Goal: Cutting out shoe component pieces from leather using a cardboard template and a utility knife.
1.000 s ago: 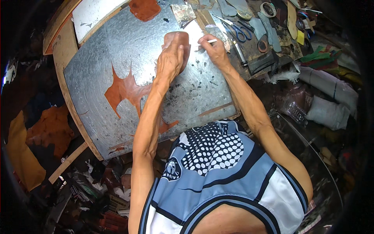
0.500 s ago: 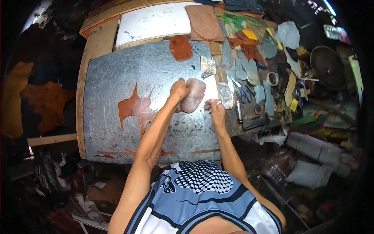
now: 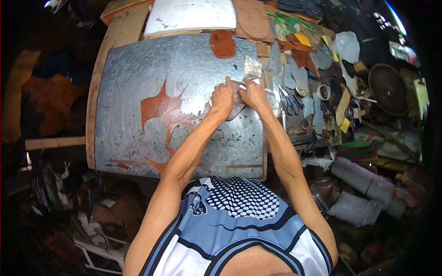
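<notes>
Both hands are on an oval, pinkish-brown leather piece (image 3: pixel 235 112) over the right part of a grey metal sheet (image 3: pixel 124 69). My left hand (image 3: pixel 222 98) grips the piece's left side with curled fingers. On its far right edge, my right hand (image 3: pixel 254 95) pinches it, fingers bent. The hands cover much of the leather, and whether it touches the sheet I cannot tell. To the left lies a jagged reddish-brown leather scrap (image 3: pixel 159 108) with pointed arms. A small rust-brown leather piece (image 3: pixel 223 44) rests at the sheet's far edge.
Blue-handled scissors (image 3: pixel 293 106), a tape roll (image 3: pixel 323 93) and grey cut pieces (image 3: pixel 294 76) crowd the bench on the right. A white board (image 3: pixel 191 16) lies at the back beside a brown leather sheet (image 3: pixel 252 20). Rolled grey material (image 3: pixel 363 179) sits at lower right.
My right hand has moved up and left from beside the leather piece to pinch its edge. My left hand still holds the piece, now nearer the right hand. The view has shifted slightly.
</notes>
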